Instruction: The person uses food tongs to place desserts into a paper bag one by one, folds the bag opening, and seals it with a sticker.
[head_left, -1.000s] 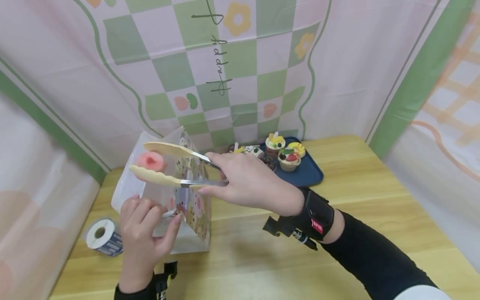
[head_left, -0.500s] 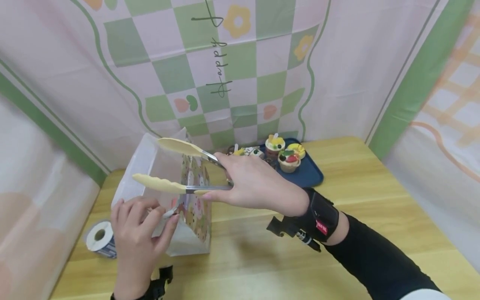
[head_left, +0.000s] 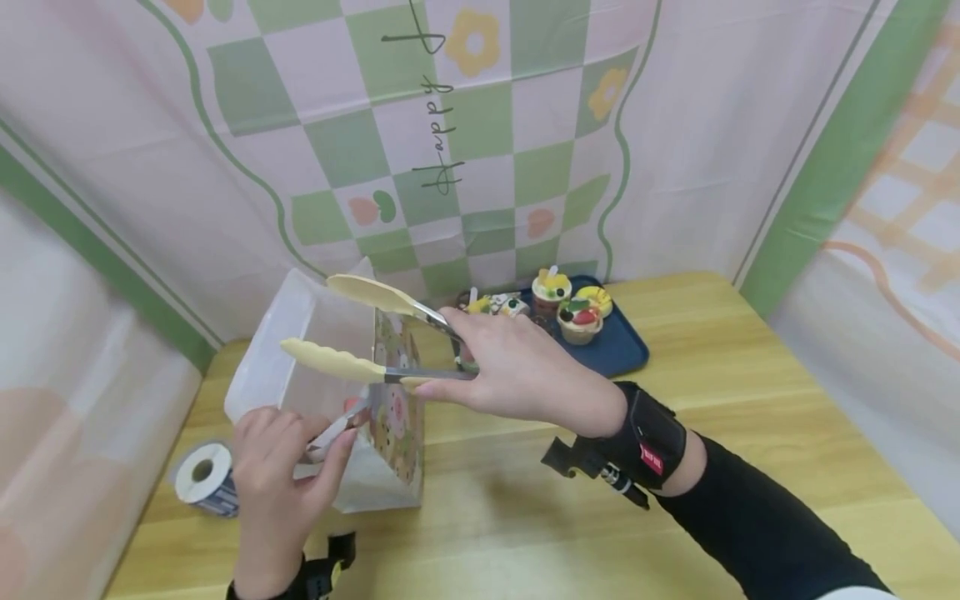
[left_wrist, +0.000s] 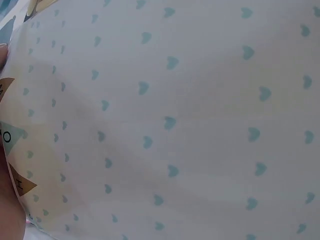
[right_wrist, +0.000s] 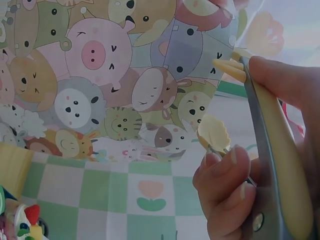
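My right hand (head_left: 532, 371) grips kitchen tongs with cream scalloped tips (head_left: 333, 361); their two arms stand spread over the mouth of a paper bag, nothing between them. The bag (head_left: 397, 425) stands upright at the left, its animal-print side facing right. With my left hand (head_left: 281, 475) I pinch the near rim of the bag, fingers curled over it. The left wrist view is filled by a white bag wall (left_wrist: 210, 110) with small blue hearts. In the right wrist view the tongs (right_wrist: 270, 150) lie beside the printed panel (right_wrist: 100, 55). The bottom of the bag is hidden.
A blue tray (head_left: 626, 357) at the back holds several toy-like desserts, among them a fruit-topped cup (head_left: 580, 323). Left of the bag stands a roll of labels (head_left: 202, 472). A patterned curtain (head_left: 480, 125) hangs right behind the wooden table (head_left: 570, 517).
The tongs have spread and drawn back slightly to the right. The pink ring-shaped doughnut between them is no longer visible. My left hand still holds the bag's rim.
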